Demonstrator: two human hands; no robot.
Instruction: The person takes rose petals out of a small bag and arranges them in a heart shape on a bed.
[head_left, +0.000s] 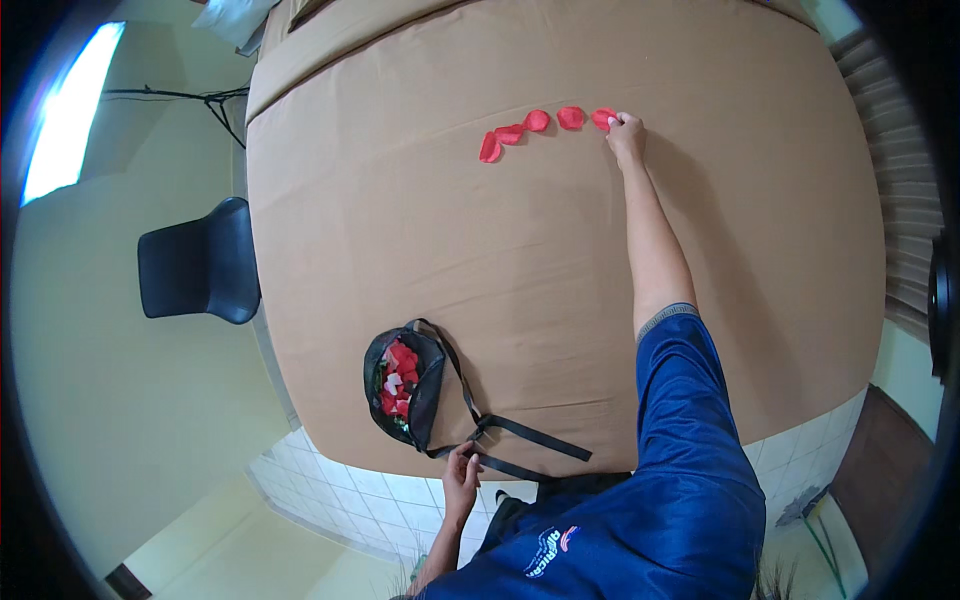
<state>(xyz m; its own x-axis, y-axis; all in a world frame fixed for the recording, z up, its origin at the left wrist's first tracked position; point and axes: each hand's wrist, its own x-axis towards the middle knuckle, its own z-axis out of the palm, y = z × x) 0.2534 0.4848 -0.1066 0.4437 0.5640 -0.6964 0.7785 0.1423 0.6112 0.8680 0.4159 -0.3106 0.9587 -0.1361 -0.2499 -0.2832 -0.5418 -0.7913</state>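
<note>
My right hand (627, 138) reaches far across the bed and pinches a red artificial petal (603, 118) at the sheet. To its left, more petals lie in a bent row: one red petal (570, 118), another petal (536, 121), a narrower petal (509, 134) and an end petal (490, 148). Near the bed's front edge, a black waist bag (431, 386) lies unzipped, with red and pale petals (400, 367) inside. My left hand (460, 478) has its fingers on the bag's black strap (536, 435), close to the bag.
The tan sheet (450, 247) covers a wide bed. A black chair (199, 262) stands along the left side, below a black metal rack (217, 97). White floor tiles (360, 491) show along the front edge. A pleated curtain (907, 172) hangs at the right.
</note>
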